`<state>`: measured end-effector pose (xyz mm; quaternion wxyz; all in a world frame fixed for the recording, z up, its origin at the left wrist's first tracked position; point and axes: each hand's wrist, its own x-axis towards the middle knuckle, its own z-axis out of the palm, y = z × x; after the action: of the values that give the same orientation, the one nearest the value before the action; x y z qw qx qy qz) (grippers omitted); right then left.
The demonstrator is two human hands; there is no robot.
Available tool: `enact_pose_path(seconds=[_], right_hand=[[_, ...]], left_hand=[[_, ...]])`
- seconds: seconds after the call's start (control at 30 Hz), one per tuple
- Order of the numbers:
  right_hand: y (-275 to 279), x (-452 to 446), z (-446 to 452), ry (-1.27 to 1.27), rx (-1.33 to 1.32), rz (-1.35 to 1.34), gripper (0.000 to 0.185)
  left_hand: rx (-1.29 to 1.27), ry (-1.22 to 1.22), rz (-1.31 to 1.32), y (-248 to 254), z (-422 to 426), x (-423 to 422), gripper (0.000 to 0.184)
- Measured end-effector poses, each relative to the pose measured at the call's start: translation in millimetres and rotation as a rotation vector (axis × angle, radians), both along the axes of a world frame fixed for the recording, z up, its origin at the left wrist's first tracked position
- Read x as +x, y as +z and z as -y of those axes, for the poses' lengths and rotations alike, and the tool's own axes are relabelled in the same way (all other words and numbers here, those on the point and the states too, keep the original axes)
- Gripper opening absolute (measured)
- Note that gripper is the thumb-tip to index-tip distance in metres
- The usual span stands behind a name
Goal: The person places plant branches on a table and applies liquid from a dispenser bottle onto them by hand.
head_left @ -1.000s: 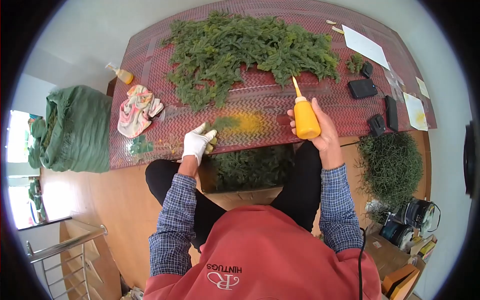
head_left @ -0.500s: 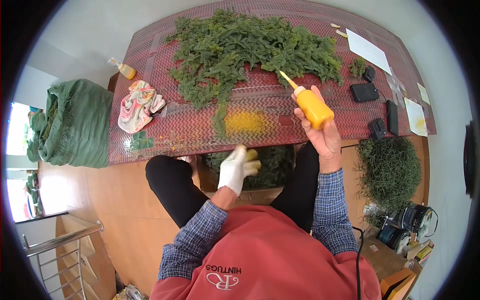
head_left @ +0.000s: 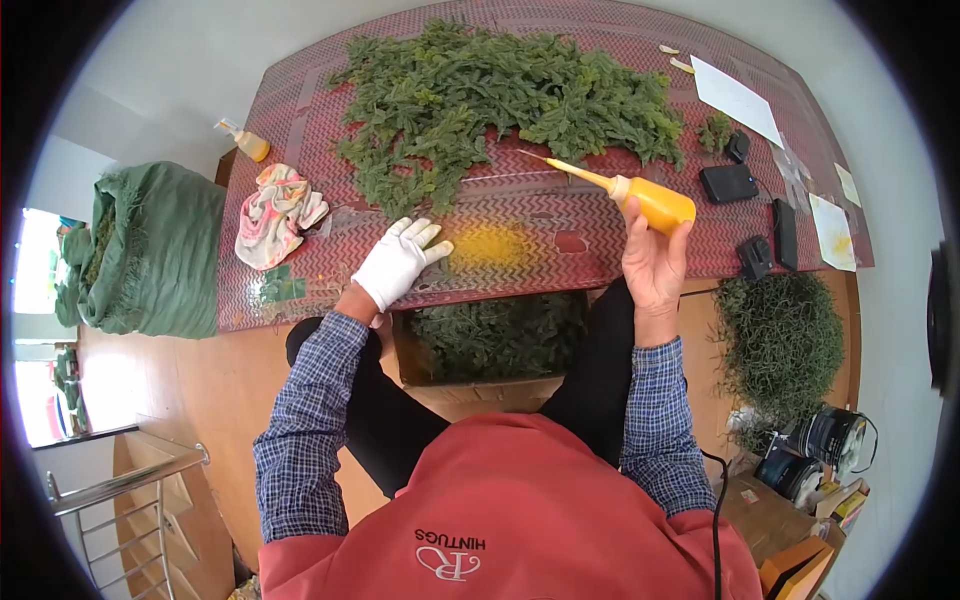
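Observation:
My left hand point(head_left: 397, 262), in a white glove, lies over the table beside a yellow smear point(head_left: 490, 245), just below the heap of green sprigs point(head_left: 510, 90). Its fingers are apart; a sprig under them cannot be made out. Bare fingers of my right hand point(head_left: 655, 255) are wrapped round a yellow squeeze bottle point(head_left: 662, 205), tilted with its thin nozzle pointing left towards the sprigs. Under the table edge, between my knees, a box holds more green sprigs point(head_left: 495, 335).
On the patterned red table point(head_left: 560, 270) lie a crumpled cloth point(head_left: 280, 218), a pump bottle point(head_left: 249, 143), black devices point(head_left: 728, 184) and white papers point(head_left: 738, 98). A green sack point(head_left: 155, 250) stands left; a bushy plant bundle point(head_left: 780, 340) is at the right.
My left hand has moved from above the box back up onto the table, left of the smear. The bottle in my right hand has tipped further over, nozzle now leftward.

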<state>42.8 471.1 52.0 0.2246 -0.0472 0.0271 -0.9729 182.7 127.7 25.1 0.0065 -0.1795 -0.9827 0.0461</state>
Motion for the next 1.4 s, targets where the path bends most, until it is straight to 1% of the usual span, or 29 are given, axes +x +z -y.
enact_pose_path(seconds=[0.03, 0.1, 0.13, 0.17, 0.2, 0.3, 0.33, 0.4, 0.5, 0.53, 0.6, 0.7, 0.83, 0.93, 1.03, 1.07, 1.1, 1.13, 1.17, 1.27, 1.3, 1.4], right_hand=[[-3.8, -1.7, -2.9, 0.005, 0.017, 0.006, 0.049], [-13.4, -8.1, -8.1, 0.027, 0.048, 0.019, 0.044], [-14.0, -10.4, -7.7, 0.037, 0.051, -0.004, 0.044], [-14.2, -13.2, -8.0, 0.045, 0.055, -0.026, 0.045], [-13.1, -14.1, -7.9, 0.054, 0.06, -0.049, 0.046], [-12.4, -12.8, -1.8, 0.022, 0.194, -0.053, 0.042], [-12.1, -12.0, 0.3, -0.001, 0.248, -0.049, 0.041], [-12.0, -8.6, 3.6, -0.022, 0.307, -0.058, 0.039], [-10.3, -6.8, 3.9, 0.002, 0.382, -0.086, 0.038], [-9.4, -5.8, 5.5, 0.02, 0.402, -0.098, 0.037], [-7.1, -1.4, 13.3, 0.047, 0.416, -0.118, 0.035], [-9.9, 8.3, 34.3, 0.066, 0.434, -0.11, 0.032], [-12.0, 34.8, 87.8, 0.069, 0.452, -0.072, 0.024], [-29.3, 48.8, 126.8, 0.027, 0.477, -0.123, 0.024], [-47.2, 55.3, 141.7, 0.014, 0.515, -0.141, 0.024], [-52.3, 57.6, 144.3, 0.016, 0.529, -0.14, 0.024], [-57.2, 59.8, 146.5, -0.057, 0.567, -0.162, 0.023], [-61.9, 61.6, 144.9, -0.071, 0.57, -0.143, 0.023], [-66.8, 64.3, 142.3, -0.086, 0.574, -0.125, 0.023], [-75.6, 69.9, 133.9, -0.11, 0.568, -0.1, 0.023], [-77.2, 70.1, 131.9, -0.115, 0.561, -0.096, 0.024], [-81.0, 71.5, 129.3, -0.102, 0.529, -0.069, 0.024]], left_hand=[[-0.05, -0.013, -0.13, -2.8, -2.4, 3.4, 0.034], [0.066, 0.109, -0.138, -6.4, -12.2, 9.7, 0.033], [0.123, 0.171, -0.141, -7.3, -20.0, 11.5, 0.033], [0.189, 0.205, -0.223, -9.3, -29.1, 12.0, 0.029], [0.186, 0.251, -0.267, -10.4, -40.8, 13.3, 0.025], [0.115, 0.394, -0.343, -25.9, -79.7, 12.0, 0.028], [0.142, 0.385, -0.392, -30.2, -83.8, 12.3, 0.031], [0.248, 0.496, -0.33, -33.9, -91.1, 17.9, 0.037], [0.175, 0.504, -0.435, -35.8, -105.2, 30.9, 0.038], [0.232, 0.502, -0.356, -36.5, -105.9, 33.7, 0.041], [0.224, 0.459, -0.326, -33.1, -105.6, 37.1, 0.043], [0.26, 0.392, -0.347, -23.7, -95.6, 28.5, 0.04], [0.189, 0.384, -0.381, -26.8, -83.8, 10.6, 0.034], [0.134, 0.326, -0.445, -27.2, -86.7, 9.1, 0.033], [0.12, 0.374, -0.437, -22.3, -95.3, 10.7, 0.033], [0.122, 0.378, -0.424, -24.0, -96.1, 12.1, 0.034], [0.125, 0.381, -0.413, -27.4, -97.4, 13.0, 0.034], [0.13, 0.382, -0.401, -31.2, -98.8, 14.0, 0.035], [0.189, 0.399, -0.333, -34.6, -98.9, 17.2, 0.038], [0.318, 0.44, -0.311, -34.6, -100.7, 24.7, 0.043], [0.354, 0.444, -0.243, -36.5, -99.3, 29.0, 0.05], [0.334, 0.484, -0.238, -40.4, -109.7, 39.9, 0.055]])
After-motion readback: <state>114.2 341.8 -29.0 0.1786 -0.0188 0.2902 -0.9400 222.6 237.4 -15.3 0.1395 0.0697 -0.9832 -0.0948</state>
